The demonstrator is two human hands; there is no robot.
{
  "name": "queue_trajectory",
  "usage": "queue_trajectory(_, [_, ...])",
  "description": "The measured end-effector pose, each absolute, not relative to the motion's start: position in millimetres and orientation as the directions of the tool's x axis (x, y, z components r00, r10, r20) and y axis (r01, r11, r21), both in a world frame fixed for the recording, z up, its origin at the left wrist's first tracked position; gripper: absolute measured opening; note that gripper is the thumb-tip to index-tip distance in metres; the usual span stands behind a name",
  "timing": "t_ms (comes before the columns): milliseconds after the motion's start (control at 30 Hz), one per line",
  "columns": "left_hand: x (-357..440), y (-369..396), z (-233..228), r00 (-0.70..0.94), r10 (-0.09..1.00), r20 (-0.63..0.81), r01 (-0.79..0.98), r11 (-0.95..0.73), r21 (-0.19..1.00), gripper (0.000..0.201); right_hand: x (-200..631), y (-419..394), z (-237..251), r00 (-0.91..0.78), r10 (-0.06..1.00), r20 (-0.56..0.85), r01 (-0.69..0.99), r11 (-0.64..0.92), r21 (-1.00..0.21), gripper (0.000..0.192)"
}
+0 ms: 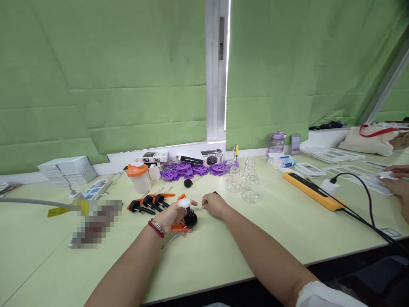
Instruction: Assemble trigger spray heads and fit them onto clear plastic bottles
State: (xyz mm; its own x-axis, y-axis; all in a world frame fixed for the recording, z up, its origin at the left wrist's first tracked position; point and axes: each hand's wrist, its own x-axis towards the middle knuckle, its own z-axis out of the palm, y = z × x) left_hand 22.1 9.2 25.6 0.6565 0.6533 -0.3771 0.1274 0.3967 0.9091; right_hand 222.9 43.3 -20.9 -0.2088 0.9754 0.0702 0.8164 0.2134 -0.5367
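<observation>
My left hand (174, 215), with red and silver bracelets on the wrist and a white wrap on one fingertip, holds a black pump-like part (190, 218) on the pale green table (223, 256), with an orange piece beneath it. My right hand (213, 204) rests curled on the table just to the right, next to a small dark object; whether it grips it is unclear. Several more black and orange pump parts (148, 202) lie to the left, and clear glass jars (243, 181) stand behind to the right.
An orange-lidded cup (138, 178), purple plastic wheels (191, 169), small boxes and a stack of white cards (67, 169) line the back. An orange power strip (315, 190) with black cable lies at right. Another person's hands (398, 181) work at the far right.
</observation>
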Motion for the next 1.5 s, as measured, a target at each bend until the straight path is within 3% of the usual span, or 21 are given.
queue_trajectory(233, [22, 10, 26, 0.661, 0.649, -0.376, 0.135, 0.39, 0.911, 0.062, 223, 35, -16, -0.252, 0.963, 0.098, 0.781, 0.261, -0.567, 0.005])
queue_trajectory(300, [22, 10, 26, 0.657, 0.649, -0.383, 0.141, 0.393, 0.909, 0.061, 223, 33, -16, -0.236, 0.961, 0.144, 0.708, 0.271, -0.652, 0.005])
queue_trajectory(433, [24, 10, 27, 0.66, 0.638, -0.396, 0.153, 0.401, 0.903, 0.059, 219, 29, -12, -0.204, 0.977, 0.062, 0.286, 0.12, -0.951, 0.01])
queue_trajectory(533, [26, 10, 28, 0.671, 0.624, -0.4, 0.168, 0.398, 0.902, 0.057, 217, 22, -5, -0.321, 0.946, 0.043, 0.014, 0.051, -0.999, 0.02])
queue_trajectory(633, [28, 11, 30, 0.672, 0.617, -0.409, 0.174, 0.406, 0.897, 0.056, 217, 15, 1, -0.42, 0.905, 0.066, -0.11, 0.022, -0.994, 0.032])
queue_trajectory(767, [28, 13, 31, 0.704, 0.587, -0.401, 0.176, 0.402, 0.898, 0.053, 212, 11, 7, -0.422, 0.902, 0.093, -0.14, 0.036, -0.989, 0.036])
queue_trajectory(933, [28, 15, 30, 0.701, 0.574, -0.422, 0.207, 0.403, 0.892, 0.056, 206, 12, 8, -0.378, 0.913, 0.155, -0.084, 0.133, -0.988, 0.022])
queue_trajectory(1167, [30, 16, 29, 0.654, 0.604, -0.455, 0.25, 0.396, 0.884, 0.06, 203, 13, 8, -0.455, 0.855, 0.251, -0.077, 0.243, -0.967, 0.008])
queue_trajectory(1500, [32, 15, 30, 0.639, 0.61, -0.468, 0.266, 0.396, 0.879, 0.056, 204, 19, 3, -0.509, 0.827, 0.24, -0.092, 0.225, -0.97, 0.013])
